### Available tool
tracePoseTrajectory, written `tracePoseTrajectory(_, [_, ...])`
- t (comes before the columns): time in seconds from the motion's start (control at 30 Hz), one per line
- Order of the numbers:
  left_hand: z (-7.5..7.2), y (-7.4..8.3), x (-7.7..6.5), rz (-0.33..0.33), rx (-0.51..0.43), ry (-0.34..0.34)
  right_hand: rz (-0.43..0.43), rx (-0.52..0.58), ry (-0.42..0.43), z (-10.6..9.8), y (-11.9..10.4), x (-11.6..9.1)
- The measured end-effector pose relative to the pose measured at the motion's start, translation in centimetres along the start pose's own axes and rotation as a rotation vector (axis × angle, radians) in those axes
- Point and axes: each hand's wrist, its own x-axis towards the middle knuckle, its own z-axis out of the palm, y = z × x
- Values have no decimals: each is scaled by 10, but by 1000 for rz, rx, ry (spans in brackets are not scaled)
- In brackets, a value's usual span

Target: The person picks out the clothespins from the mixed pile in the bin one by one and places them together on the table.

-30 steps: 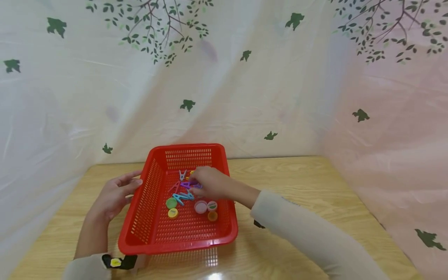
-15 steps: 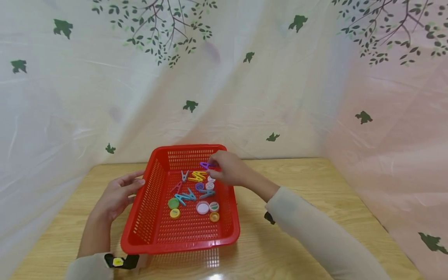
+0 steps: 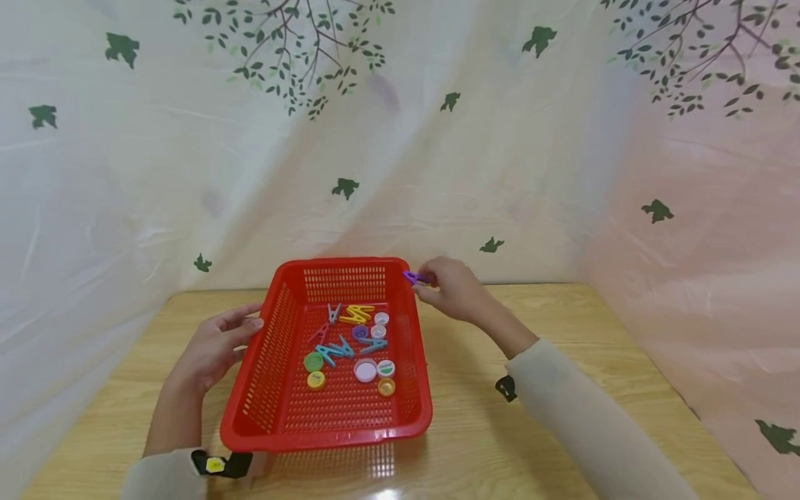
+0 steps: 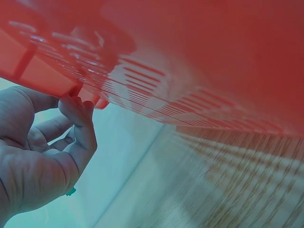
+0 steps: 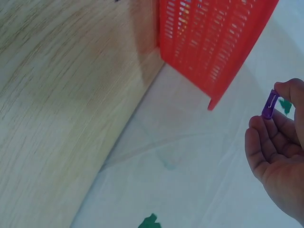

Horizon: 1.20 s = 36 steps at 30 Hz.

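Above the right rim of a red plastic basket (image 3: pixel 273 442), my right hand (image 3: pixel 455 290) pinches a purple clothespin (image 3: pixel 414 278) between thumb and fingertips. The right wrist view shows the same clothespin (image 5: pixel 270 104) held clear of the basket wall. My left hand (image 3: pixel 212 347) grips the basket's left rim; the left wrist view has its thumb and fingers (image 4: pixel 80 123) at the rim's edge. Inside the basket lie yellow clothespins (image 3: pixel 356 314), blue clothespins (image 3: pixel 334 349), a grey clothespin (image 3: pixel 334 314) and a pink clothespin (image 3: pixel 320 333).
Several round bottle caps share the basket floor, among them a green cap (image 3: pixel 314 362), a yellow cap (image 3: pixel 316 380), a large pale cap (image 3: pixel 365 370) and an orange cap (image 3: pixel 386 387). The basket stands on a wooden table (image 3: pixel 487 430), with a leaf-patterned curtain (image 3: pixel 400 208) behind.
My right hand has lifted the purple clothespin from among the others and carried it up and right, past the basket's right rim. The left hand keeps its place on the left rim.
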Motion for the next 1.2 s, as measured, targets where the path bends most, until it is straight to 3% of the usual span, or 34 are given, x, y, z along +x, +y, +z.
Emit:
tracePoseTrajectory(0.27, [0,0,0,1,4,4,17,-15,55,-3,32,-6])
tracePoseTrajectory(0.5, [-1,-1,2,-3,-10,7,84,14,69,-1,52,-10])
tracePoseTrajectory(0.73, [0,0,1,-9,19,16,183,27,53,4,71,-15])
tracePoseTrajectory(1.2, [1,1,-1,-11,52,30,278,33,30,27,103,-29])
